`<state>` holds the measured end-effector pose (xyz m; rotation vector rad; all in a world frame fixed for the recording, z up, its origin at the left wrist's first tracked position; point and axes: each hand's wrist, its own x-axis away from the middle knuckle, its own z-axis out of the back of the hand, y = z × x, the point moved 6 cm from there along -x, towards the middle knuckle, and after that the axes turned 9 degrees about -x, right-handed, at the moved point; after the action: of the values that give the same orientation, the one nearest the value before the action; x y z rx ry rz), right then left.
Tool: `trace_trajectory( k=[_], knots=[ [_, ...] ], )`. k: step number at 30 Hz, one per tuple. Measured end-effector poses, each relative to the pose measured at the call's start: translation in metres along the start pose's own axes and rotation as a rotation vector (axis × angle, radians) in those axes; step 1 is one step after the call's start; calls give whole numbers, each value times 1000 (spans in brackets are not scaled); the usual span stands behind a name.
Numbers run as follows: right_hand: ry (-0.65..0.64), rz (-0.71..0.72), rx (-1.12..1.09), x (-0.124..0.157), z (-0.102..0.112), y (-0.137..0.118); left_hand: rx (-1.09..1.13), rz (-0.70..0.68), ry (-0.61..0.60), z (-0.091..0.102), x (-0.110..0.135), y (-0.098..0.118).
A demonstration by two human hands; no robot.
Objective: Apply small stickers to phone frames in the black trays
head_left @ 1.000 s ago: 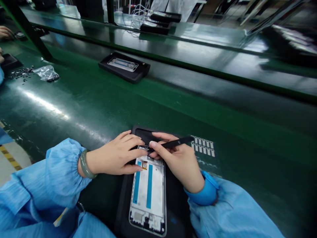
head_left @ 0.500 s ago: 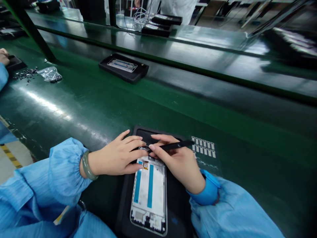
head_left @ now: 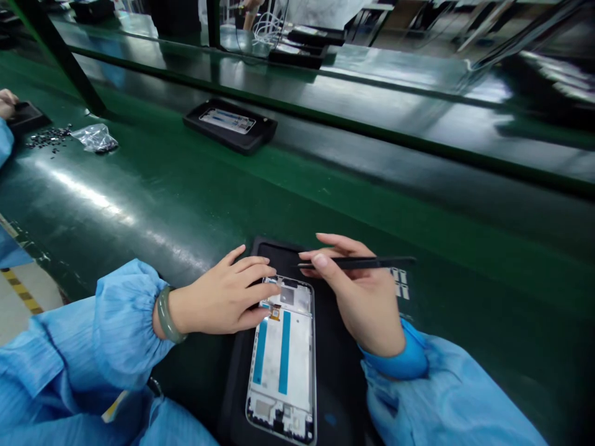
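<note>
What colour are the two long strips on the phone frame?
The strips are blue; head view.

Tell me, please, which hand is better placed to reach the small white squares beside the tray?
Right, probably. The right hand holds the black tweezers and lies next to the white squares; the left hand rests on the phone frame, on the far side.

Even, fairly bright light is given from overhead. White streaks of glare are spread across the glossy green tabletop (head_left: 139, 204) at the left and along the far shelf (head_left: 395, 68). A soft shadow is cast under the right hand (head_left: 367, 303), whose tweezers (head_left: 357, 262) are rendered sharp. Straight edges are bowed by wide-angle distortion; the far background is washed out and blurred
</note>
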<state>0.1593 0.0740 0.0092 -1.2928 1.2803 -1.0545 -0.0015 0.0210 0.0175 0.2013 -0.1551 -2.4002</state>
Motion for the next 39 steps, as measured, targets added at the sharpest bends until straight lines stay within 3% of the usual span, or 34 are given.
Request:
trace_trajectory(
  k=[7, 16, 39],
  knots=[
    [-81, -136, 13, -1, -10, 8, 6, -9, -18, 0, 0, 1],
    [-140, -81, 195, 2, -12, 3, 23, -13, -21, 0, 0, 1],
    [-168, -14, 296, 5, -14, 1, 18, -9, 10, 0, 1, 2]
  ],
)
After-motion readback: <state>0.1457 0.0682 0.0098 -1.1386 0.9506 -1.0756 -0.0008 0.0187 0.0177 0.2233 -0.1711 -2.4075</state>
